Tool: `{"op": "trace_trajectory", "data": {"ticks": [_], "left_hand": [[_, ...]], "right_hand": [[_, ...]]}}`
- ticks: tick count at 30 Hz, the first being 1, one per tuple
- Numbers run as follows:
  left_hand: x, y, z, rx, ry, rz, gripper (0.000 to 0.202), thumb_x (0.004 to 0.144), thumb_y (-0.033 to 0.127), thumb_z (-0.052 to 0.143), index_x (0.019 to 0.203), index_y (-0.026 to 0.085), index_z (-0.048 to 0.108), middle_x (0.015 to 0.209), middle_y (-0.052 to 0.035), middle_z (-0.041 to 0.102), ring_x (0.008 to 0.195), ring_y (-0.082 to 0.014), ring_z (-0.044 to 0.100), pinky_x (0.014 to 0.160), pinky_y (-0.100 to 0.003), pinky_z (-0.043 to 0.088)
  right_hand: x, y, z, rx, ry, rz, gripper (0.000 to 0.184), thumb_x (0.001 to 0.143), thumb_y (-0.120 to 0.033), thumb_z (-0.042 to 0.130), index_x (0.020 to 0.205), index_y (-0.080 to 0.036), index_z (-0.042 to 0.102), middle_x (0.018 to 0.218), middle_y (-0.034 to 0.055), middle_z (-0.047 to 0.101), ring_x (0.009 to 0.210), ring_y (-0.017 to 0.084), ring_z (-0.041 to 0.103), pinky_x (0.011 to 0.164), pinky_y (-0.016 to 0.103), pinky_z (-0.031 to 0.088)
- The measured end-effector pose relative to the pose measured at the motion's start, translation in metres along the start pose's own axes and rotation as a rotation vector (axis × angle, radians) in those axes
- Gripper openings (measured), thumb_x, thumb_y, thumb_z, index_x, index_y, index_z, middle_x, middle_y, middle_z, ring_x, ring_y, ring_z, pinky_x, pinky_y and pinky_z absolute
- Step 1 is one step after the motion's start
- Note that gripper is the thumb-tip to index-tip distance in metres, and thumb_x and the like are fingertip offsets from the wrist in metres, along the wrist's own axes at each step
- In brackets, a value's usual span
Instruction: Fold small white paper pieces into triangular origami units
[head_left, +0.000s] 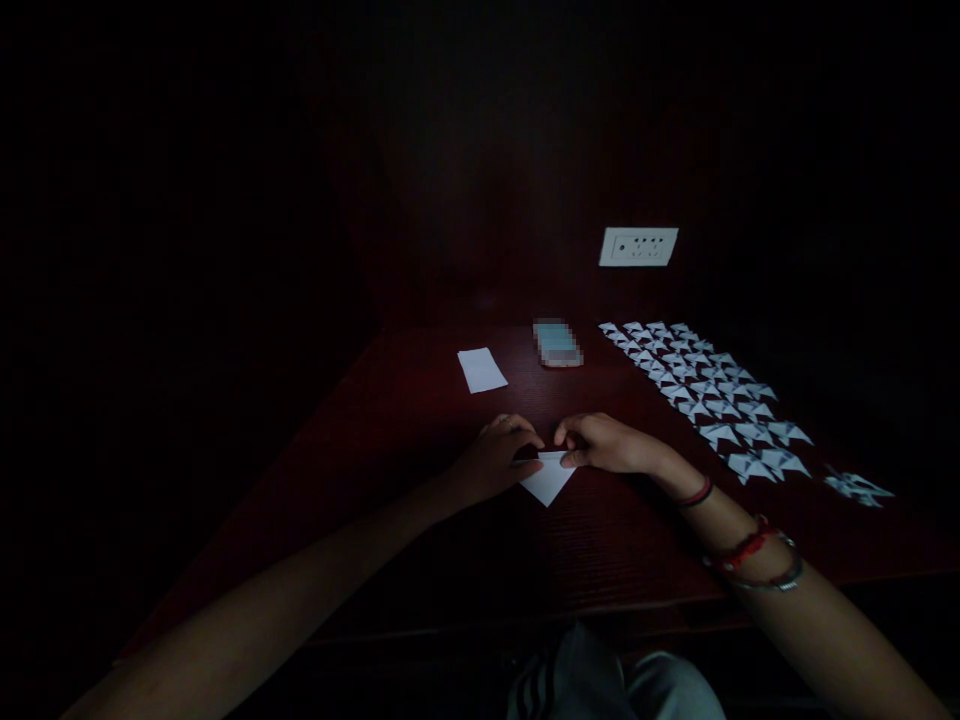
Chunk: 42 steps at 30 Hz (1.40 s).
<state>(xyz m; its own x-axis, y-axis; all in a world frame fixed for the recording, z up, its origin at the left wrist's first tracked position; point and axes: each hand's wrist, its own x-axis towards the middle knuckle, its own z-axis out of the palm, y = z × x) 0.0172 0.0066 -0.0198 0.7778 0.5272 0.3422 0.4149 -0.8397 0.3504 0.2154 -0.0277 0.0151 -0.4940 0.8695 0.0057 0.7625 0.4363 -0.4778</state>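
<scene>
A white sheet of paper (548, 484), folded into a triangle with its point toward me, lies on the dark red table between my hands. A narrow strip shows along its far edge. My left hand (504, 456) grips the left corner, thumb on top and fingers curled beyond the edge. At the right corner, my right hand (600, 442) pinches the paper with the thumb, its fingers bent. Parts of both corners are hidden under my hands. Just beyond my left hand rests a stack of white paper (482, 370).
Rows of folded paper figures (705, 385) cover the table's right side, with a separate folded piece (859, 488) nearer me. A phone (557, 343) with a blurred screen lies at the back. A white wall socket (639, 247) is above. The table (360, 460) is dimly lit.
</scene>
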Motion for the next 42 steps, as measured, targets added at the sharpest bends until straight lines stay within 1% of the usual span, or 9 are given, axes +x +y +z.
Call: {"op": "trace_trajectory", "data": {"ticks": [3,8,11,15,22,28,33,37,42], "left_hand": [[0.0,0.001,-0.002,-0.015,-0.005,-0.01,0.019,0.075,0.031,0.05,0.09,0.021,0.053,0.096,-0.0016,0.047,0.092,-0.0177,0.041,0.081,-0.033,0.032],[0.0,0.004,-0.004,-0.031,-0.005,-0.016,0.018,0.076,0.027,0.049,0.092,0.021,0.053,0.096,-0.0024,0.047,0.093,-0.0181,0.04,0.081,-0.032,0.031],[-0.001,0.003,-0.005,-0.027,0.004,0.0,0.02,0.076,0.025,0.048,0.096,0.021,0.051,0.098,-0.0021,0.046,0.095,-0.0181,0.039,0.082,-0.033,0.031],[-0.001,0.0,-0.006,0.009,0.007,0.006,0.013,0.077,0.025,0.047,0.087,0.02,0.052,0.097,-0.0014,0.046,0.093,-0.0178,0.04,0.081,-0.033,0.031],[-0.001,0.0,-0.011,0.064,-0.029,0.01,0.016,0.079,0.023,0.043,0.093,0.021,0.049,0.09,-0.0002,0.05,0.086,-0.0163,0.043,0.078,-0.032,0.031],[0.0,0.0,-0.01,0.098,-0.024,-0.011,0.016,0.078,0.021,0.044,0.093,0.021,0.049,0.089,-0.0004,0.05,0.087,-0.0163,0.044,0.077,-0.032,0.032],[0.001,-0.002,-0.008,0.082,-0.02,0.007,0.015,0.079,0.022,0.045,0.093,0.02,0.048,0.089,-0.0003,0.051,0.086,-0.0156,0.044,0.077,-0.031,0.033],[0.001,0.001,-0.01,0.135,-0.038,0.06,0.013,0.081,0.022,0.041,0.09,0.02,0.051,0.088,-0.0007,0.051,0.086,-0.0151,0.044,0.077,-0.03,0.033],[0.0,0.004,-0.013,0.232,-0.047,0.11,0.015,0.083,0.02,0.038,0.088,0.019,0.053,0.09,-0.0022,0.052,0.087,-0.0153,0.044,0.077,-0.03,0.033]], "right_hand": [[-0.001,0.0,-0.002,0.018,-0.033,0.048,0.022,0.066,-0.022,0.057,0.086,-0.014,0.057,0.067,0.0005,0.054,0.059,0.009,0.047,0.055,0.02,0.034],[0.001,-0.001,0.0,0.037,-0.073,0.069,0.014,0.064,-0.019,0.057,0.077,-0.014,0.059,0.065,-0.0004,0.054,0.057,0.009,0.046,0.054,0.019,0.033],[0.002,-0.002,0.002,0.03,-0.017,0.042,0.01,0.065,-0.017,0.055,0.073,-0.014,0.059,0.065,-0.0005,0.053,0.057,0.008,0.046,0.054,0.019,0.033],[0.003,-0.005,0.007,0.033,0.077,-0.028,0.006,0.066,-0.014,0.054,0.071,-0.013,0.058,0.066,0.0,0.055,0.059,0.008,0.047,0.056,0.019,0.034],[0.005,-0.01,0.011,-0.023,0.193,-0.104,0.015,0.068,-0.009,0.052,0.079,-0.015,0.061,0.073,0.0015,0.058,0.065,0.01,0.051,0.062,0.021,0.036],[0.007,-0.009,0.014,-0.064,0.24,-0.138,0.016,0.069,-0.008,0.051,0.078,-0.016,0.062,0.075,0.003,0.059,0.069,0.012,0.052,0.065,0.023,0.037],[0.009,-0.004,0.017,-0.059,0.27,-0.181,0.013,0.07,-0.009,0.052,0.076,-0.015,0.062,0.074,0.0029,0.058,0.068,0.011,0.052,0.064,0.022,0.038],[0.008,-0.002,0.015,-0.091,0.259,-0.211,0.012,0.072,-0.011,0.051,0.076,-0.015,0.062,0.072,0.0026,0.058,0.069,0.011,0.051,0.066,0.022,0.037],[0.003,-0.007,0.011,-0.233,0.218,-0.259,0.015,0.074,-0.012,0.05,0.079,-0.018,0.062,0.076,0.0035,0.058,0.077,0.014,0.048,0.071,0.026,0.033]]}}
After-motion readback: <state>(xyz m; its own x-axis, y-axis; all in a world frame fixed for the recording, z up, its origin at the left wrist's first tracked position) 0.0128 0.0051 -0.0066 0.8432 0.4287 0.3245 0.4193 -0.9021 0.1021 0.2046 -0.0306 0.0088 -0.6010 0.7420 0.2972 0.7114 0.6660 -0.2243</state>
